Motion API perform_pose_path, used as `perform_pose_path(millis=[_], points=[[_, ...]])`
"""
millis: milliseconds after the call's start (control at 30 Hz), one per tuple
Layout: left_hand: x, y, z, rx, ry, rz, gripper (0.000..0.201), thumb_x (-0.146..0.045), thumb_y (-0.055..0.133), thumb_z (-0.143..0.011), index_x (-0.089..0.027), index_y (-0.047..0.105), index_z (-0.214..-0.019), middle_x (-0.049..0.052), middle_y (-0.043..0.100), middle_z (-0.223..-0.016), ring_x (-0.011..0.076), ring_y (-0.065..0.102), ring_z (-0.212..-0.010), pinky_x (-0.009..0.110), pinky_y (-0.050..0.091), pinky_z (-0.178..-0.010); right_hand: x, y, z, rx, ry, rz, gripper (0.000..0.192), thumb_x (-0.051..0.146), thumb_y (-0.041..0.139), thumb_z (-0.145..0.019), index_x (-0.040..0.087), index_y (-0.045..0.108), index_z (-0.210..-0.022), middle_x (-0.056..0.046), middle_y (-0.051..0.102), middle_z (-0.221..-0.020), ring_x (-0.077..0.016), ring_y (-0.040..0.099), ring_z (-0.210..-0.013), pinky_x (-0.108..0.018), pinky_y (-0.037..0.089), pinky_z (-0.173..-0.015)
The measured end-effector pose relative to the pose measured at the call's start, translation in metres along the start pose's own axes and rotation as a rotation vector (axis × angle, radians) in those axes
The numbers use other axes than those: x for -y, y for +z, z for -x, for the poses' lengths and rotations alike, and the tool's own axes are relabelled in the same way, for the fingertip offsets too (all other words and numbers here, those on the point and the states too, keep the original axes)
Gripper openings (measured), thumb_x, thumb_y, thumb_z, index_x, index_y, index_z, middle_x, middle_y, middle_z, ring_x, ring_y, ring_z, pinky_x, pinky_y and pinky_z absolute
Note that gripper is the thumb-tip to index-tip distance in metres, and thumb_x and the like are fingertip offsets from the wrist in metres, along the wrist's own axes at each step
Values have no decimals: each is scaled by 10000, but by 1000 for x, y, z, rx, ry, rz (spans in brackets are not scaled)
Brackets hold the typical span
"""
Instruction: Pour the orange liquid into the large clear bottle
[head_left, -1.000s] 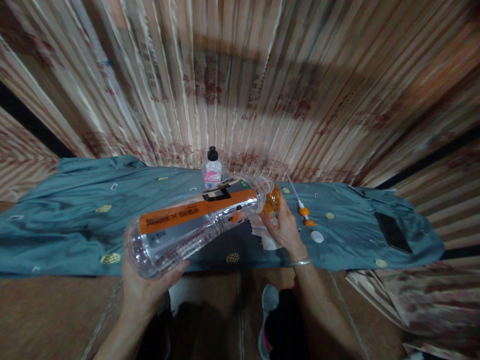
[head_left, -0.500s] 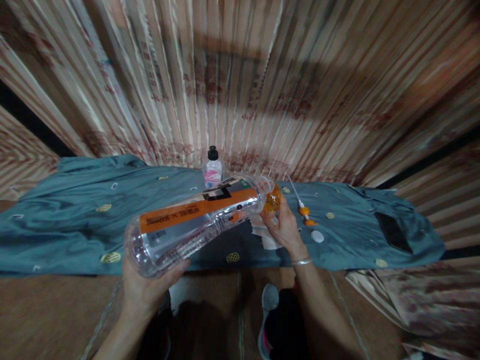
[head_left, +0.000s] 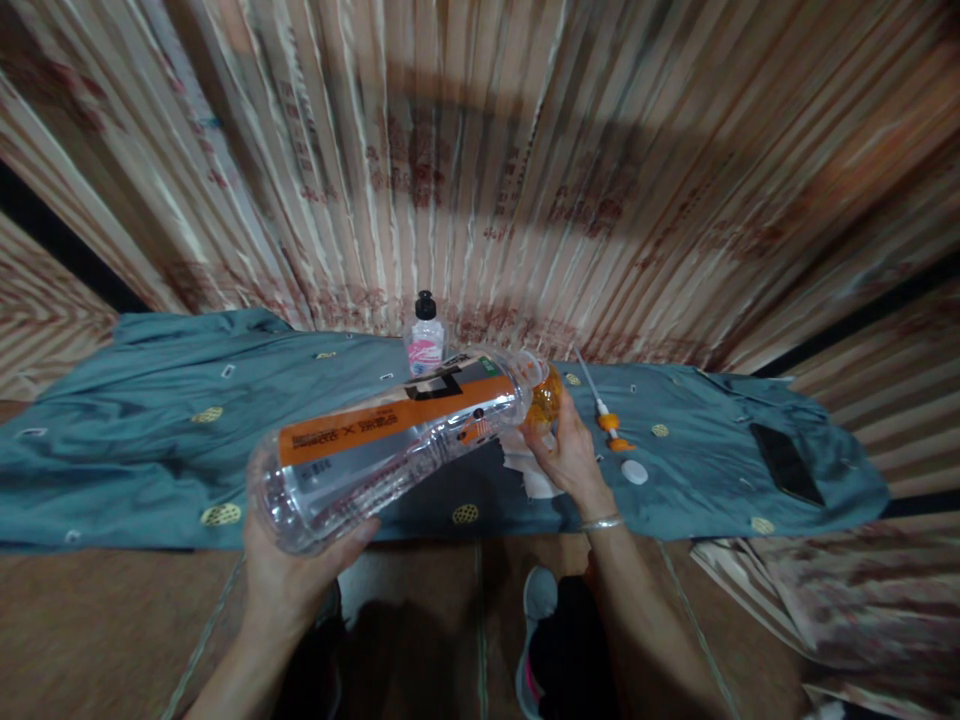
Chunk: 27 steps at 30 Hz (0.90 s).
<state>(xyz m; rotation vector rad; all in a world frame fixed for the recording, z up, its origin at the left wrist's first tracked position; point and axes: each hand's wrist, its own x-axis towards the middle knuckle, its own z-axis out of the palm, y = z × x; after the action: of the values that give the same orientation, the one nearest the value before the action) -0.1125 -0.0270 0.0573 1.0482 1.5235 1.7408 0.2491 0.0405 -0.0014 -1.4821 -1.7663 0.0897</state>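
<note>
My left hand [head_left: 300,575] is closed around the base of a large clear plastic bottle [head_left: 397,445] with an orange and grey label. The bottle is tilted, its neck lower in the grip of neither hand and pointing right. Its mouth meets a small amber bottle [head_left: 545,395], which my right hand [head_left: 568,450] grips from the right. Whether the two mouths touch or overlap, I cannot tell. Below the amber bottle lies white tissue [head_left: 531,470]. To the right of my right hand is an orange pump top [head_left: 609,422] with a white tube, beside a white round cap [head_left: 634,472].
A teal cloth [head_left: 150,420] with yellow patches covers the long surface. Behind the large bottle stands a clear bottle with a black cap [head_left: 425,335]. A dark phone [head_left: 786,463] lies at the right. A striped curtain [head_left: 480,150] hangs behind.
</note>
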Motion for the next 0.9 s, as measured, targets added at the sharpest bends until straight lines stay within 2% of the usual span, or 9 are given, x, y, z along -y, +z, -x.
perform_pose_path(millis=[67, 100, 233, 433, 533, 767, 900], points=[[-15, 6, 0, -75, -184, 87, 1370, -378, 1079, -37, -182, 691, -1337, 286, 807, -1387, 717, 665, -1439, 925, 455, -1223, 0, 0, 0, 4, -6, -3, 858, 489, 713, -1059, 198, 385, -1797, -234, 641, -1732, -397, 657, -1600, -661, 574, -1323], [-23, 9, 0, -93, -221, 102, 1342, -309, 1056, -12, -192, 693, -1298, 275, 803, -1387, 716, 640, -1469, 913, 407, -1272, -1, 0, 0, 4, -5, -3, 858, 489, 711, -1061, 200, 383, -1799, -233, 644, -1730, -397, 659, -1599, -661, 577, -1320], [-38, 14, 0, -99, -238, 100, 1196, -252, 1021, -22, -226, 712, -1176, 230, 800, -1369, 703, 591, -1521, 898, 323, -1332, -1, 0, 0, 2, -4, -1, 867, 493, 723, -1054, 190, 389, -1794, -244, 648, -1723, -413, 662, -1595, -677, 580, -1313], [-22, 8, -1, -44, -169, 66, 1172, -405, 1084, -42, -250, 724, -1146, 169, 817, -1263, 649, 689, -1413, 900, 406, -1283, -2, 1, 0, -9, -12, 4, 877, 490, 740, -1042, 200, 392, -1793, -240, 645, -1726, -414, 664, -1592, -682, 581, -1311], [-14, 5, -2, -36, -144, 66, 1197, -485, 1099, -67, -260, 725, -1181, 169, 809, -1315, 627, 672, -1457, 874, 412, -1299, -1, 1, 1, -14, -26, 10, 854, 487, 711, -1060, 186, 390, -1792, -246, 649, -1720, -410, 668, -1589, -674, 587, -1309], [-7, 4, -1, -44, -107, 65, 1324, -512, 1114, -56, -260, 727, -1297, 177, 821, -1343, 612, 727, -1400, 858, 511, -1227, 0, 0, 1, -17, -22, 17, 838, 482, 719, -1058, 210, 399, -1783, -221, 669, -1711, -404, 680, -1576, -659, 601, -1299], [-5, 3, -2, -40, -83, 60, 1357, -534, 1119, -70, -247, 735, -1340, 191, 812, -1391, 612, 717, -1427, 855, 491, -1251, 2, 0, 0, -18, -32, 15, 835, 490, 706, -1068, 199, 394, -1785, -230, 668, -1707, -403, 680, -1576, -664, 600, -1298]])
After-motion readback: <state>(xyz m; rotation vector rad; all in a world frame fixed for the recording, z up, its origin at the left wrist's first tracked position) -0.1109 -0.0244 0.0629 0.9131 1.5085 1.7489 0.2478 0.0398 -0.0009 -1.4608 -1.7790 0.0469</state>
